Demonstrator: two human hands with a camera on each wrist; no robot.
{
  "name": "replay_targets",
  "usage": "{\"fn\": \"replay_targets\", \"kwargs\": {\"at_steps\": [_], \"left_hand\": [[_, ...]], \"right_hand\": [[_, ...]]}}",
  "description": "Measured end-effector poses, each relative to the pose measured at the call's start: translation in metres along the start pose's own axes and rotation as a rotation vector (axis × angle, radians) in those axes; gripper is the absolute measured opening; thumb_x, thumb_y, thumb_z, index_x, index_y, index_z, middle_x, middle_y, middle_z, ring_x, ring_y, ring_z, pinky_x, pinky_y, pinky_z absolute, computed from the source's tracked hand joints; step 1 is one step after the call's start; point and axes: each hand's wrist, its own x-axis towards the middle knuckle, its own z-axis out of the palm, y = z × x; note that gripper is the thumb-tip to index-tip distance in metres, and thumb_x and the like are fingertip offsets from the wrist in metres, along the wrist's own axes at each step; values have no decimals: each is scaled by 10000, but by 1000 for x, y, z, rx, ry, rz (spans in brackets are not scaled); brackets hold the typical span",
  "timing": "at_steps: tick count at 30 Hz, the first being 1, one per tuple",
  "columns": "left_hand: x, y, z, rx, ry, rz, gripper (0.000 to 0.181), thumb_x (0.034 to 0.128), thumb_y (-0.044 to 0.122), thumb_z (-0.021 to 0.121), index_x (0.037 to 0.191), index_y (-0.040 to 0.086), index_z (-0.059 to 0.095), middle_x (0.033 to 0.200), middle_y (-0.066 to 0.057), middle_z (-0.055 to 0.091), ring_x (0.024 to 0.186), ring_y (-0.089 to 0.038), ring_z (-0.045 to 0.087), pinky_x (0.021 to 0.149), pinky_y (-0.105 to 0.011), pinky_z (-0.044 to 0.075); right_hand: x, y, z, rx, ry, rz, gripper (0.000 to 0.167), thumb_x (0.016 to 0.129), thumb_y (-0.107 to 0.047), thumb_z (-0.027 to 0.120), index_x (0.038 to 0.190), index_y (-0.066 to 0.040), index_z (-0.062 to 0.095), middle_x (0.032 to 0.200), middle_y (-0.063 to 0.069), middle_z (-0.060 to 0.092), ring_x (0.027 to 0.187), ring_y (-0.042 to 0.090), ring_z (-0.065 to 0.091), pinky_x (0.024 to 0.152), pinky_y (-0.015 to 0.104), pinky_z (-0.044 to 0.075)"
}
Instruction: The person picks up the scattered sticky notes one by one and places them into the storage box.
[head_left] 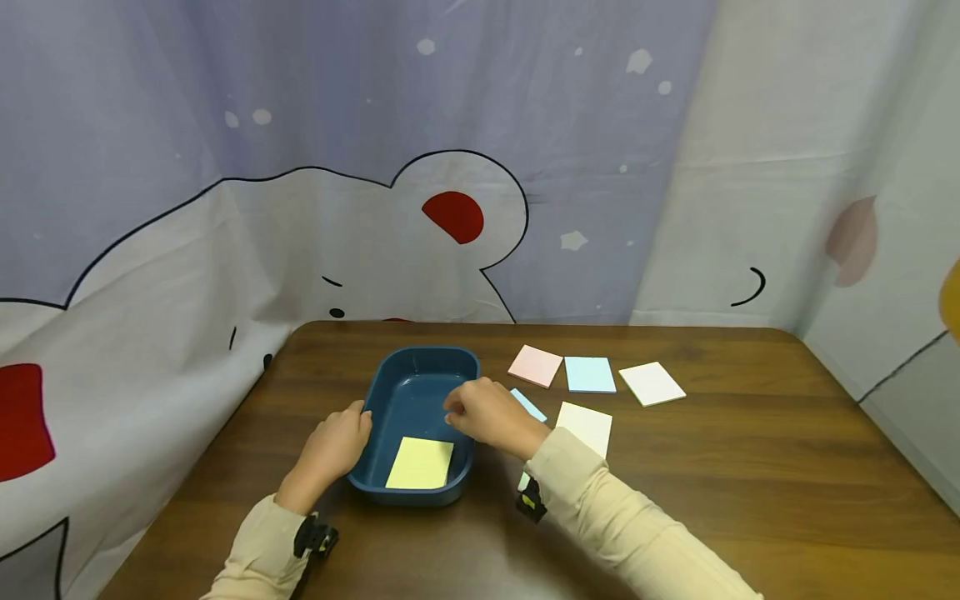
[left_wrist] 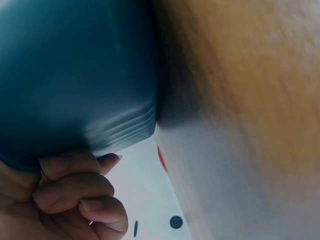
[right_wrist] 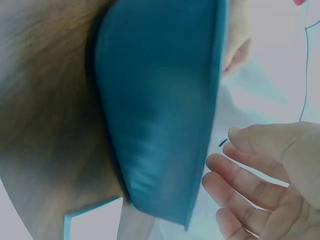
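The step in hand was judged to be loading the blue tray, center of the frame; a yellow note pad lay inside, lower end. The left hand gripped the tray's left rim; the right hand, fingers loosely spread, held nothing over the right rim. Further loading would have required pinching the pink pad, right of center. The wood-grain tabletop stood before a printed curtain.
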Motion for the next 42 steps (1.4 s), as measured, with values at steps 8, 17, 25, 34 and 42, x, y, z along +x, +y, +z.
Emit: {"fn": "replay_targets", "kwargs": {"at_steps": [8,17,25,34,42], "left_hand": [[-3,-3,1,-3,-16,-8,441,1021,190,370,1317,-124,461,1201,-326,593,990,-470,628,833,-579,497],[-8,-3,4,-21,-13,-11,441,1021,192,376,1314,-127,464,1197,-326,595,986,-465,630,824,-572,500],[-5,-1,10,-22,-5,2,458,1026,211,358,1324,-120,465,1199,-320,600,1016,-473,620,848,-576,492],[-1,5,11,-39,7,-3,466,1027,213,359,1340,-119,452,1228,-321,586,1046,-479,607,869,-583,483],[-4,1,10,-28,13,0,439,1019,199,382,1314,-113,477,1197,-315,603,1018,-482,614,848,-585,485]], "right_hand": [[-11,9,-15,3,5,41,184,887,-145,669,1036,-68,745,932,41,729,788,113,656,718,279,529],[-28,32,-33,-19,-10,83,139,866,-132,679,966,-75,758,840,2,722,720,83,620,642,253,488],[-54,67,-50,2,-39,159,107,876,-105,664,912,-47,747,749,-5,696,616,51,533,581,245,454],[-76,103,-71,-1,-68,265,144,897,-113,637,954,-29,739,810,48,710,651,101,558,585,287,460],[-92,124,-67,18,-67,305,94,881,-101,645,848,-36,704,629,-51,494,562,88,368,535,244,320]]}}
